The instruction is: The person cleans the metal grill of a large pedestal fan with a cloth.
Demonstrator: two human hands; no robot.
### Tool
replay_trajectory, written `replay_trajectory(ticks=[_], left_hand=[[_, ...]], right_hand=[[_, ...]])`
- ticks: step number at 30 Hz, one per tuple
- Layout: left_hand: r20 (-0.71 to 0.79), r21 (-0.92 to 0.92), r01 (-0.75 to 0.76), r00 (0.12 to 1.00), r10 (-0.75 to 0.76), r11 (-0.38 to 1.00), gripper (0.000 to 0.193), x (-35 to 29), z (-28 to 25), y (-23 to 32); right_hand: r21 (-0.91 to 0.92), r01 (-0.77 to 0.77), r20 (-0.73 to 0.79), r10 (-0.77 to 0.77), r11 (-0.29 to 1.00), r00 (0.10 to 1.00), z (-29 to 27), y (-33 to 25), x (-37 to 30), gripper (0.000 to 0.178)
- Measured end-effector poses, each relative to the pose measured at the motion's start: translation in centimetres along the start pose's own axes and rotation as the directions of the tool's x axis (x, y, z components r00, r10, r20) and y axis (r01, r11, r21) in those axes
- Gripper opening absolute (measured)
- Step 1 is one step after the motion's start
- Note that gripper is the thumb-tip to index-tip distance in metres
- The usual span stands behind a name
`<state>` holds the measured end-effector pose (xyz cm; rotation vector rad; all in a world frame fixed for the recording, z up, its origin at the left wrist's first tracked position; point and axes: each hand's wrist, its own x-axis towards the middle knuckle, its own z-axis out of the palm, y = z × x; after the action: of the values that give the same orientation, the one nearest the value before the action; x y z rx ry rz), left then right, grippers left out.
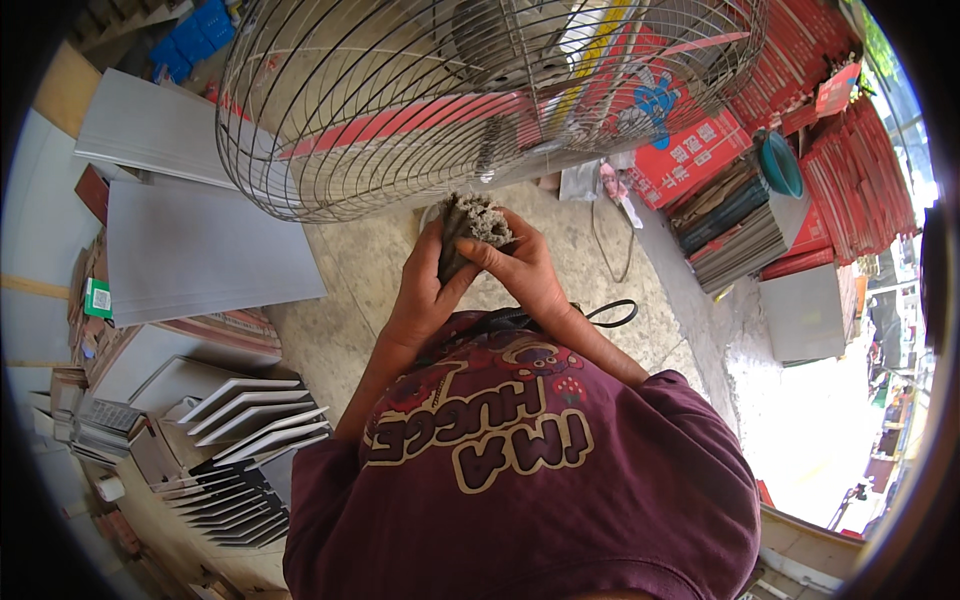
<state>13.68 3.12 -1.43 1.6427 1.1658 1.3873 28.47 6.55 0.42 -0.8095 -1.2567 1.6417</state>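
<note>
Both my hands are together in front of my chest, closed around a dark grey-brown bundle [478, 222] with a frayed, fluffy light grey end. It looks like a rag or a worn brush; the exact kind does not show. My left hand [428, 283] wraps its near left side. My right hand [528, 268] grips it from the right, the thumb lying across its front. The bundle's lower part is hidden by my fingers. Just beyond my hands stands a large wire fan cage [340, 130] with red blades [410, 122] inside.
Grey flat boards [200, 250] lie at the left, above a rack of upright white panels [250, 420]. At the right are stacks of red cardboard [855, 175], a teal basin [782, 165] and a grey panel [805, 315]. A thin cord [612, 265] lies on the floor.
</note>
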Motion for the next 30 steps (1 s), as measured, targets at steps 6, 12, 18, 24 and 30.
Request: replay_trajectory(ticks=[6, 12, 18, 24, 30], left_hand=[[-0.081, -0.191, 0.048, 0.995, -0.064, 0.980, 0.046, 0.3, 0.0, -0.6], [-0.111, -0.235, 0.049, 0.991, -0.077, 0.971, 0.032, 2.4, -0.7, 1.9], [-0.091, -0.428, 0.019, 0.994, -0.064, 0.904, 0.034, 5.3, -2.2, 4.0], [-0.024, -0.812, 0.154, 0.955, -0.296, 0.563, 0.040, 4.4, -2.1, 3.9], [0.042, -0.878, 0.246, 0.894, -0.446, 0.411, 0.047, 3.5, -1.7, 2.0]], right_hand=[[-0.137, 0.083, 0.008, -0.083, 0.987, 0.997, 0.0, -0.6, -0.2, 0.055], [-0.060, 0.190, -0.032, -0.192, 0.980, 0.981, 0.1, -1.3, -0.1, 0.052], [0.084, 0.160, -0.018, -0.159, 0.983, 0.987, -0.2, -1.7, -0.3, 0.044], [0.046, 0.131, -0.057, -0.128, 0.990, 0.990, -0.2, -1.8, -0.2, 0.040], [0.039, 0.098, -0.047, -0.096, 0.994, 0.994, -0.3, -1.4, -0.2, 0.038]])
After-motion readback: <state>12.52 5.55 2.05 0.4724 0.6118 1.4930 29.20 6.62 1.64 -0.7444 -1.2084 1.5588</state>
